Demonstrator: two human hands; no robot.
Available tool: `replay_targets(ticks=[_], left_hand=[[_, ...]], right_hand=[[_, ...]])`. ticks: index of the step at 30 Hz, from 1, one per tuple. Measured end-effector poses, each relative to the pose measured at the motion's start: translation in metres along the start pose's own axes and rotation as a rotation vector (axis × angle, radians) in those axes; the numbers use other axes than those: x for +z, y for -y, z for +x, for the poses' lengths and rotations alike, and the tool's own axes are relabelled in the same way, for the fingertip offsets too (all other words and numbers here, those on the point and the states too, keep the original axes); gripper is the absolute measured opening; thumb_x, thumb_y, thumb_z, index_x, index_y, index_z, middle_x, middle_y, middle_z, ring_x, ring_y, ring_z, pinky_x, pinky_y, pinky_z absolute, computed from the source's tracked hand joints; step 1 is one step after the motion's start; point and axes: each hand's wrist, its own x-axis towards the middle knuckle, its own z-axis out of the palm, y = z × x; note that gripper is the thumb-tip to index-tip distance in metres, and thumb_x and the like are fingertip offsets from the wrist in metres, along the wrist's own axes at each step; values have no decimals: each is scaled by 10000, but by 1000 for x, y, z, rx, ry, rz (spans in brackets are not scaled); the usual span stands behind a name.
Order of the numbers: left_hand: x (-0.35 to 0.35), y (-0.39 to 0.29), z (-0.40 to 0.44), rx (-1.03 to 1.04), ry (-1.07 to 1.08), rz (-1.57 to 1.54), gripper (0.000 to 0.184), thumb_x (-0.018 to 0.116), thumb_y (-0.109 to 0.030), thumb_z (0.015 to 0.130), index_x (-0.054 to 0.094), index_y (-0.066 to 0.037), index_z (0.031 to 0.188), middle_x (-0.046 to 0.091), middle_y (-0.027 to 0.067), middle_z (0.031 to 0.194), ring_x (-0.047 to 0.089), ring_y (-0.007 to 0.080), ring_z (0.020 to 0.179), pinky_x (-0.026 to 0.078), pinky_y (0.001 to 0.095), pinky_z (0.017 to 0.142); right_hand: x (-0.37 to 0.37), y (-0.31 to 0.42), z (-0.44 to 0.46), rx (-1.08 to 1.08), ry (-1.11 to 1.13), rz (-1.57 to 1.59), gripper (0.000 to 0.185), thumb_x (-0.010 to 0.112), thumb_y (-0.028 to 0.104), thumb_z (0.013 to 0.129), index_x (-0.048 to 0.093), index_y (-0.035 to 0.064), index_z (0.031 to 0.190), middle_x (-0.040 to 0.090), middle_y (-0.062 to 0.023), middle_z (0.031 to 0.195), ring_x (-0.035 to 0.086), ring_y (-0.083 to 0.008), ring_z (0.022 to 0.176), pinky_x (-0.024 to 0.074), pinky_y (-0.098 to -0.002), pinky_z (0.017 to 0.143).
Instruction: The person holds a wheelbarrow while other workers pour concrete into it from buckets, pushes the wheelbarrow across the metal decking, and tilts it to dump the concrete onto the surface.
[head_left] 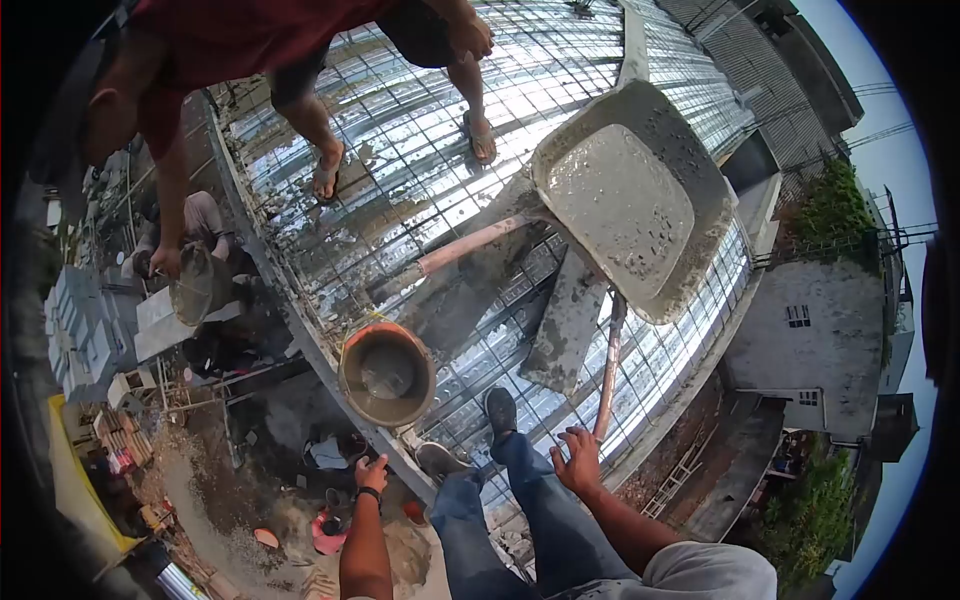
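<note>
My left hand, with a dark band at the wrist, is raised below the bucket, its fingers apart and nothing in them. My right hand is open too, fingers spread, beside the lower handle of the wheelbarrow; whether it touches the handle I cannot tell. The wheelbarrow's tray holds wet grey concrete. An orange, cement-smeared bucket stands at the roof edge, just ahead of my feet, with some grey residue inside.
A co-worker in a red shirt stands at upper left, one hand gripping a dirty bucket beyond the edge. Wire mesh covers the shiny metal decking. A cement-covered plank lies beneath the wheelbarrow. The deck edge drops to rubble-strewn ground.
</note>
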Motion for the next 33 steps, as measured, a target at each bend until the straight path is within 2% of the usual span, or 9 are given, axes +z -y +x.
replay_targets(ticks=[5,9,11,14,17,24,29,30,33], left_hand=[[15,8,38,379,-206,436,775,801,-437,712,506,18,1265,648,135,1058,619,279,984,475,364,895],[49,-49,8,418,-254,434,773,767,-444,737,485,8,1297,624,207,1191,599,342,1115,461,411,951],[57,-71,3,412,-234,431,778,755,-446,747,472,1,1317,609,223,1217,587,348,1140,457,411,965],[65,-81,-2,416,-223,417,785,741,-450,757,455,-10,1340,595,235,1244,575,355,1162,454,412,975],[68,-73,-2,395,-218,382,794,732,-461,760,446,-13,1350,592,236,1249,570,358,1168,452,411,980],[50,-48,-15,255,-256,403,831,725,-491,754,439,10,1352,570,246,1278,546,366,1200,441,409,999],[37,-20,-22,174,-255,411,841,683,-570,771,464,7,1343,546,252,1303,522,387,1216,434,429,1004],[36,-10,-19,179,-249,403,840,675,-581,776,468,4,1343,543,251,1308,519,387,1220,432,429,1006],[40,-5,-29,160,-252,381,822,675,-573,777,478,2,1329,558,238,1296,537,371,1204,439,423,996]], right_hand=[[4,-12,-4,96,-49,-183,630,703,146,745,466,18,1315,370,-244,1396,309,-416,1333,247,-514,1089],[27,-47,-5,289,-179,116,875,657,74,800,121,-59,1478,187,-325,1472,183,-433,1393,106,-504,1167],[55,-89,-13,381,-213,138,800,625,76,843,140,-56,1466,276,-320,1418,384,-409,1290,372,-479,1057],[27,-55,2,784,-27,825,702,603,99,887,176,-9,1434,470,-223,1162,605,-292,927,556,-390,711],[65,-104,-9,634,-176,711,617,586,83,880,222,16,1373,496,-150,965,578,-189,641,486,-300,429],[97,-172,-24,475,-131,471,549,560,64,874,252,32,1327,483,-128,881,489,-165,530,442,-328,422],[74,-141,-15,645,-36,489,561,573,130,836,305,-88,1278,480,-230,1054,566,-334,854,494,-432,739],[40,-67,2,761,-32,635,496,567,121,843,306,-57,1225,473,-180,942,533,-237,635,472,-366,498],[49,-78,0,676,-93,602,474,568,132,851,301,-42,1202,477,-168,899,498,-198,536,423,-323,400]])
